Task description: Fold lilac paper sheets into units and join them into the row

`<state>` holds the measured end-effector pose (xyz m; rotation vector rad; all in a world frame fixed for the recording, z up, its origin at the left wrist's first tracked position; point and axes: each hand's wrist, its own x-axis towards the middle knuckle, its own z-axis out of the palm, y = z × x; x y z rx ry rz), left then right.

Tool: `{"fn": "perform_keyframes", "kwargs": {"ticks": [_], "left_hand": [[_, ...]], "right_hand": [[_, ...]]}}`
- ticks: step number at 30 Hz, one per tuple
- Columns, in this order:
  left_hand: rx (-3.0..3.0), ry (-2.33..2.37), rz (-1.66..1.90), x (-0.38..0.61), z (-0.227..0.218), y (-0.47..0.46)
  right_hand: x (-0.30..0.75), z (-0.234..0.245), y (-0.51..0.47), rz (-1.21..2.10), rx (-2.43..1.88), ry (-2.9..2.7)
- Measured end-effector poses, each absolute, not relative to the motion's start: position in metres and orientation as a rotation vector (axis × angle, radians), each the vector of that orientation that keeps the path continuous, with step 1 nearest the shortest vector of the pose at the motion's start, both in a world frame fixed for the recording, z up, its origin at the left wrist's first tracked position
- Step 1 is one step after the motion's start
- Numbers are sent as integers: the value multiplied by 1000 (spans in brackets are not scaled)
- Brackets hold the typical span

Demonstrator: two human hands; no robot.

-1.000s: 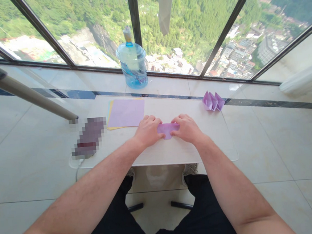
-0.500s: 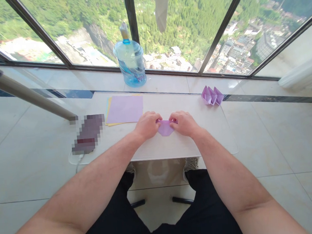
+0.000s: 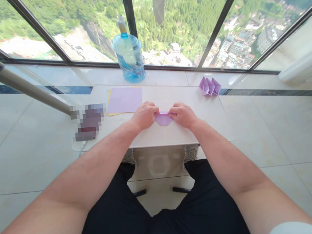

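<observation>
A small folded piece of purple paper [image 3: 164, 120] is held between my two hands just above or on the white table [image 3: 168, 136]; I cannot tell whether it touches the top. My left hand [image 3: 145, 115] pinches its upper left corner. Opposite it, my right hand [image 3: 182, 114] grips the upper right corner between thumb and fingers. The paper's lower edge is angular, and its top edge looks folded over. Just beyond my left hand lies a stack of square paper sheets [image 3: 125, 99], purple on top with yellow and blue edges showing.
Folded purple paper pieces [image 3: 210, 86] stand at the table's far right corner. A blue water jug [image 3: 129, 57] is by the window. At the left edge lies a blurred phone-like object [image 3: 89, 123] with a white cable. A grey pole [image 3: 39, 91] slants in from the left.
The view has tilted slightly, so the table appears higher. Both hands keep their pinch on the purple paper; the fingers have shifted slightly and the paper's top edge shows more between them.
</observation>
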<state>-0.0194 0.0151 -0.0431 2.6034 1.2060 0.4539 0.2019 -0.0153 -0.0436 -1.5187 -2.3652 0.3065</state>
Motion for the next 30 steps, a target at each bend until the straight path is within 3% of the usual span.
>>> {"fn": "perform_keyframes", "kwargs": {"ticks": [9, 21, 30], "left_hand": [[2792, 1151, 283, -19, -34, 3], [2843, 1181, 36, -13, -21, -18], [2887, 1197, 46, -12, -25, -27]], "right_hand": [[208, -45, -33, 36, -1425, -2593], [211, -31, -46, 131, -1409, -2626], [214, -39, -45, 114, -1384, -2578]]}}
